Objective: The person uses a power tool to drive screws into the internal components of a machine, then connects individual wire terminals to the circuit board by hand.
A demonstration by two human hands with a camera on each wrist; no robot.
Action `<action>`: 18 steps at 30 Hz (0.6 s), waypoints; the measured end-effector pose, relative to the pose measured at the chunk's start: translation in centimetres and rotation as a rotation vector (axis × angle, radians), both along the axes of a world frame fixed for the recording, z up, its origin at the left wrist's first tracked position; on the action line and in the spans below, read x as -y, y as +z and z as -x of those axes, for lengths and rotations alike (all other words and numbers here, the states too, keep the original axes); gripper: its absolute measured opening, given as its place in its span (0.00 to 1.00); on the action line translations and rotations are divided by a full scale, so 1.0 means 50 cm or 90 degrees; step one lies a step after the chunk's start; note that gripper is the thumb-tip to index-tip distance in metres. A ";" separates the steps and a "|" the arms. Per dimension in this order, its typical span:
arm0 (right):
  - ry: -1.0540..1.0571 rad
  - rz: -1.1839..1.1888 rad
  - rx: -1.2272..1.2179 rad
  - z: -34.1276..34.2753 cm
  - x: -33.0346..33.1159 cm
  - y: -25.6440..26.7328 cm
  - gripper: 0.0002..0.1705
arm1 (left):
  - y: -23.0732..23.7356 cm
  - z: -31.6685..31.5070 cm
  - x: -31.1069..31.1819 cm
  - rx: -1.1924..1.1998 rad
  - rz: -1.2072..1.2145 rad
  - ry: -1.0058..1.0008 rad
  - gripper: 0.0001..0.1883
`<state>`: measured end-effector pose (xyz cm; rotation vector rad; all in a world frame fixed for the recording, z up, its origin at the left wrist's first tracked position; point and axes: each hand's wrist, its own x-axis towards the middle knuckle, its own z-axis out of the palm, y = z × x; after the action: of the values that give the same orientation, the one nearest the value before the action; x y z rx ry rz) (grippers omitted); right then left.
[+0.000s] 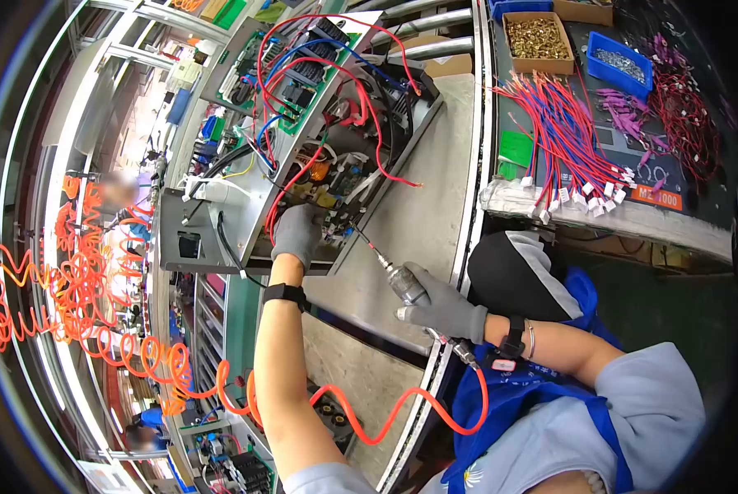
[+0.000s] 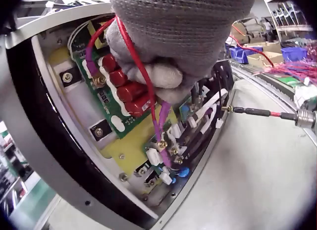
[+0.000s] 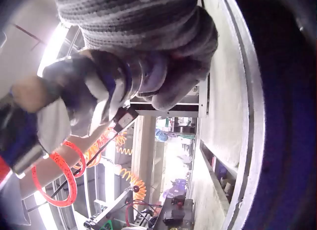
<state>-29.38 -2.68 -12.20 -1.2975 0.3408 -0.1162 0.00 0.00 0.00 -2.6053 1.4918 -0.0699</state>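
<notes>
My right hand (image 1: 443, 306), in a grey knit glove, grips a metal air screwdriver (image 1: 405, 285) with an orange air hose (image 1: 483, 403) on its back end. In the left wrist view a small brass-coloured screw (image 2: 228, 109) sits at the tip of its bit (image 2: 252, 111), beside the edge of an opened metal chassis (image 1: 418, 123). My gloved left hand (image 1: 296, 232) reaches inside the chassis. Its curled fingers pinch a wire with a purple sleeve (image 2: 165, 112), near screw terminals on a circuit board (image 2: 119, 123). A red wire (image 2: 136, 56) crosses in front of this glove. Red capacitors (image 2: 131, 91) stand alongside.
Loose red wires (image 1: 377, 140) hang over the chassis. On the side bench lie bundled red and blue wires (image 1: 562, 136), a carton of brass screws (image 1: 538, 41) and a blue bin (image 1: 620, 66). Coiled orange hoses (image 1: 97, 272) hang at left.
</notes>
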 end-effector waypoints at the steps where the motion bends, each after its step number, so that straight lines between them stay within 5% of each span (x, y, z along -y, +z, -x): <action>1: -0.001 0.001 0.003 -0.003 0.000 0.000 0.56 | 0.011 0.001 0.002 -0.018 -0.035 -0.008 0.10; 18: 0.025 0.054 -0.003 -0.028 0.001 0.020 0.54 | 0.004 0.054 0.037 0.031 -0.211 0.073 0.12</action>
<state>-27.97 -2.73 -11.19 -1.3875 0.3171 -0.0956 -2.72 -1.84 0.18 -2.3967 1.2159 0.1157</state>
